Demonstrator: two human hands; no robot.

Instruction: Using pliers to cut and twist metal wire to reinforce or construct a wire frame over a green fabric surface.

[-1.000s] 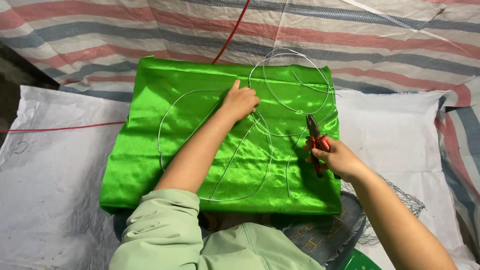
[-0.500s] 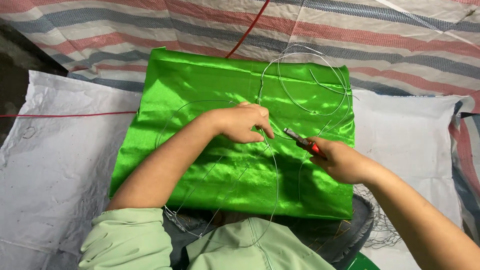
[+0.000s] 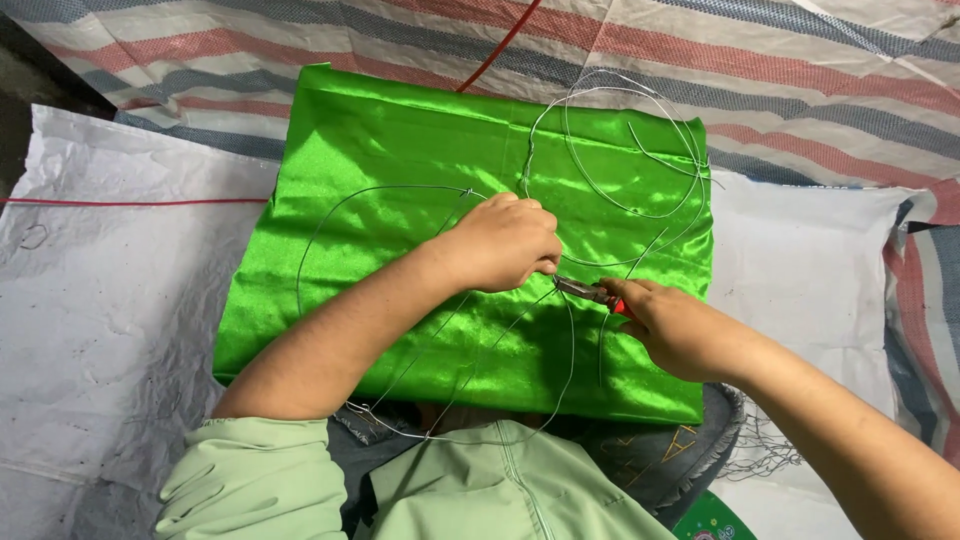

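Your left hand (image 3: pixel 505 245) pinches the wire (image 3: pixel 440 195) at mid-cloth (image 3: pixel 380 150), fingers closed, while your right hand (image 3: pixel 670 325), fisted around red-handled pliers (image 3: pixel 590 292), brings their tips in from the cloth's right edge, touching the pinch.

Bright even light, sheen glare on green satin cloth (image 3: pixel 400 150), soft shadows, sharp focus

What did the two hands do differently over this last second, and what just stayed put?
The left hand drew back from the far wire loop toward the middle of the green cloth and closed over the wire frame. The right hand swung its red-handled pliers from upright to pointing left, tip meeting the left hand. The cloth, the loose wire coil and white sheets stayed as they were.
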